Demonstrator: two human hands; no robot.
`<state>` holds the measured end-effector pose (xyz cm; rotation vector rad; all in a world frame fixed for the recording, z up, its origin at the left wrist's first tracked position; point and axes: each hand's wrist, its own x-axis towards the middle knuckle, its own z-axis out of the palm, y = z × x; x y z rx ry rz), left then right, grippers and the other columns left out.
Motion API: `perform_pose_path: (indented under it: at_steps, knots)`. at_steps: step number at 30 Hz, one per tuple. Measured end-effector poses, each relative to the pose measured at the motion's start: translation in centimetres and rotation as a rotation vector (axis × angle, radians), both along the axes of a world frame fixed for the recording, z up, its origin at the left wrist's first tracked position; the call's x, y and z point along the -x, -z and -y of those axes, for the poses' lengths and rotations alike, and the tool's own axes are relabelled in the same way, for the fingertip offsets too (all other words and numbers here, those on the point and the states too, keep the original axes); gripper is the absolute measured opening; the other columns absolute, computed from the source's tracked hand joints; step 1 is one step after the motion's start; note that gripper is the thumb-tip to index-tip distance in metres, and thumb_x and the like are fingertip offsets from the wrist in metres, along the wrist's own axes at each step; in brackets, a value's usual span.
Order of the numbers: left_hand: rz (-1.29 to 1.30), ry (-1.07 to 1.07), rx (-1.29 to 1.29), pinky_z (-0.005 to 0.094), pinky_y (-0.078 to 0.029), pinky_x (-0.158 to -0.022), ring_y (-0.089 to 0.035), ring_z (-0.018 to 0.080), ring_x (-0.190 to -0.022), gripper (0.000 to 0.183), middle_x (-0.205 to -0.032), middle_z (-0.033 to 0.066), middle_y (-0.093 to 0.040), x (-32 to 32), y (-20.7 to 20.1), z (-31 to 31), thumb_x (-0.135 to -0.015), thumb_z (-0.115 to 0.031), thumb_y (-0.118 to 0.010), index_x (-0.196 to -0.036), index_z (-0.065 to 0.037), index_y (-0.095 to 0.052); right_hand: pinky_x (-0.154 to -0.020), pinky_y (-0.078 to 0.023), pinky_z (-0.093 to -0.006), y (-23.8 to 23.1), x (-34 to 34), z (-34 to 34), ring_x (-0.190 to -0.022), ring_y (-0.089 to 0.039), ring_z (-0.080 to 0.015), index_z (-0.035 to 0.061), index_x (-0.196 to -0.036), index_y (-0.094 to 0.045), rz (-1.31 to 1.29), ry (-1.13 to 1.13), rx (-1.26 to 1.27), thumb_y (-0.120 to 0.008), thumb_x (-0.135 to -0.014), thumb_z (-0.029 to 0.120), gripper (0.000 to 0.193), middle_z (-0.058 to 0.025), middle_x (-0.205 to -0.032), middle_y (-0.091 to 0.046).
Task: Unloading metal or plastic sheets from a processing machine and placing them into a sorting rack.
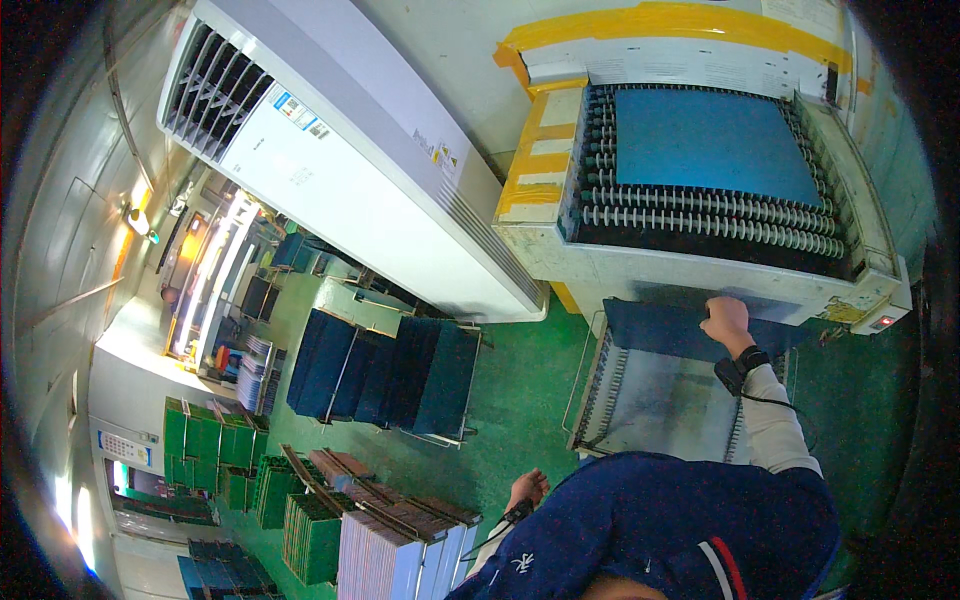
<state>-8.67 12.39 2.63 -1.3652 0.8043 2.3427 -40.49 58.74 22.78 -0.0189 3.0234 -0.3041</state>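
My right hand [728, 325], with a dark strap and cable at its wrist, is closed at the upper edge of a dark blue panel [650, 328]. The panel stands in a wire rack [592, 400] with toothed sides, just below the front of a roller conveyor machine [660, 262]. Lying flat on the machine's ridged rollers [700, 218] is a lighter blue panel [710, 145]. Down by my left side hangs my left hand [530, 487], loosely curled with fingers partly apart and nothing visible in it; its wrist also wears a strap.
A tall white air conditioner [350, 170] stands left of the machine. Racks of dark blue panels [390, 370] sit on the green floor [530, 390]. Stacks of green boards [215, 445] and pale boards [380, 550] stand at lower left. A small lit switch [882, 322] is on the machine's right corner.
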Motion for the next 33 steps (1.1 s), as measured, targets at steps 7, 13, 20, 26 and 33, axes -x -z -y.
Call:
perform_pose_path:
  at_steps: [7,13,20,26,33]
  knots:
    - [0.019,0.022,0.004,0.0293,-0.027,-0.047,-0.029,0.0147,-0.051,0.02,-0.061,0.0012,-0.032,0.4,-1.0,-0.4,-0.089,-0.013,-0.043,-0.07,-0.01,-0.037,-0.066,-0.047,-0.0414,1.5,0.3,-0.3,-0.076,-0.06,-0.0315,0.0077,-0.072,-0.063,-0.073,0.008,-0.004,-0.068,-0.057,0.023,0.022,-0.0125,-0.075,-0.062]
    - [-0.003,0.037,0.005,0.03,-0.028,-0.048,-0.032,0.015,-0.051,0.019,-0.062,0.0015,-0.034,0.4,-0.7,-0.2,-0.09,-0.013,-0.043,-0.072,-0.009,-0.038,-0.066,-0.047,-0.0414,1.6,0.4,-0.4,-0.076,-0.06,-0.0316,0.0076,-0.072,-0.063,-0.074,0.011,0.0,-0.069,-0.057,0.024,0.023,-0.0125,-0.076,-0.062]
    - [0.036,0.007,0.042,0.0312,-0.033,-0.049,-0.036,0.0166,-0.052,0.016,-0.065,0.0047,-0.04,-0.1,0.6,0.2,-0.09,-0.014,-0.044,-0.076,-0.005,-0.042,-0.066,-0.047,-0.042,0.8,0.5,-0.2,-0.075,-0.06,-0.032,0.0077,-0.073,-0.064,-0.058,0.017,0.009,-0.07,-0.056,0.024,0.024,-0.0128,-0.075,-0.062]
    - [0.058,-0.002,0.113,0.0305,-0.037,-0.048,-0.039,0.0175,-0.053,0.015,-0.067,0.0068,-0.043,0.1,-0.2,-0.3,-0.089,-0.013,-0.046,-0.079,-0.002,-0.044,-0.066,-0.047,-0.0425,1.2,0.9,-0.4,-0.075,-0.06,-0.0325,0.0069,-0.073,-0.063,-0.077,-0.028,0.008,-0.071,-0.056,0.024,0.025,-0.0145,-0.075,-0.062]
    - [-0.123,0.27,0.322,0.03,-0.041,-0.049,-0.051,0.0172,-0.054,0.018,-0.065,0.0059,-0.056,0.8,-0.2,1.8,-0.087,-0.017,-0.05,-0.076,-0.002,-0.053,-0.066,-0.047,-0.0435,0.7,-0.7,-0.7,-0.077,-0.059,-0.0337,0.0069,-0.073,-0.064,-0.086,-0.118,-0.003,-0.069,-0.059,0.029,0.027,-0.0159,-0.076,-0.061]
